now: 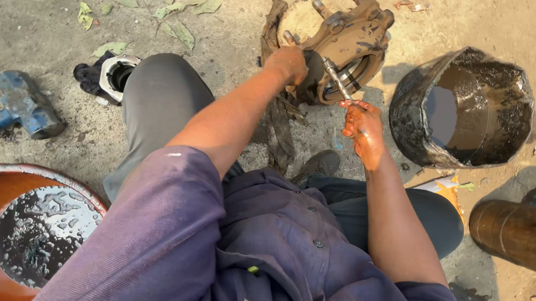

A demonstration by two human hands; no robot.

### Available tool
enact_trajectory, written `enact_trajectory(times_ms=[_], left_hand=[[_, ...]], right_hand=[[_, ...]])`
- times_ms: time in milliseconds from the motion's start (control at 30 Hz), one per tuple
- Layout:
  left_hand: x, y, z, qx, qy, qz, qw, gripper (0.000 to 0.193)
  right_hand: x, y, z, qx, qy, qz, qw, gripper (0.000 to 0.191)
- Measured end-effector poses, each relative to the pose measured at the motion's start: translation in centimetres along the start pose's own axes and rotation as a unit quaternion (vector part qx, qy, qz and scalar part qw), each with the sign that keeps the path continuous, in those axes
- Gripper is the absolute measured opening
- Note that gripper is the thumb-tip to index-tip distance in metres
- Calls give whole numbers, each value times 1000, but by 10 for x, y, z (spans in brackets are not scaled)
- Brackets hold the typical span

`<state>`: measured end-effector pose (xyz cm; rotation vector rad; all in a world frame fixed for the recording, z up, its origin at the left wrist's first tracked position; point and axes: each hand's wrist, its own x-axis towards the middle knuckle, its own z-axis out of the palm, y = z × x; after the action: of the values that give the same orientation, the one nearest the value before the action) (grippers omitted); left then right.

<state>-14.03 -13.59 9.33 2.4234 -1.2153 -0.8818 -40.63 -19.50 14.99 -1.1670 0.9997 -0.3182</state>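
Nearest the camera are the person's purple shirt [224,250] and grey trousers [156,107], as they sit on the dusty ground [493,10]. To their left, close by, a round rust-red pan [1,201] holds dark liquid with a foamy sheen. To the right, a brown metal cylinder [520,235] lies on its side.

A little further out, the right hand [363,130], smeared with reddish grease, is clenched around the lower end of a thin metal rod [336,78]. The rod slants up and to the left into the opening of the hub [345,42]. The left hand [288,64] rests against the hub's left side, fingers bent over its edge and over a greasy rag [279,125] that hangs from it down to the ground; whether it grips firmly cannot be told.

The hub is a heavy, grease-caked casting with studs sticking out of its flange, standing tilted on the ground just ahead of the knees. Right of it stands an open black can [464,106] holding dark oil.

Further left, a ring-shaped metal part [117,73] sits on a dark cloth beside the left knee, and a blue sledgehammer [18,108] lies well apart. Dry leaves [175,12] are scattered beyond.
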Motion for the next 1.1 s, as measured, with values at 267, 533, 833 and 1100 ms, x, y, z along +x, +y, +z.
enact_trajectory(times_ms=[267,533,833,1100], left_hand=[[-8,32,126,-587,-76,-222,775,47],[37,42,125,-565,-61,-210,795,42],[49,46,121,-433,-57,-237,868,59],[67,40,135,-591,-118,-236,763,47]], right_hand=[[26,36,47,29,48,55,997,14],[55,26,30,173,42,199,964,27],[51,39,40,-555,107,-306,766,13],[58,28,10,-512,205,-222,804,28]])
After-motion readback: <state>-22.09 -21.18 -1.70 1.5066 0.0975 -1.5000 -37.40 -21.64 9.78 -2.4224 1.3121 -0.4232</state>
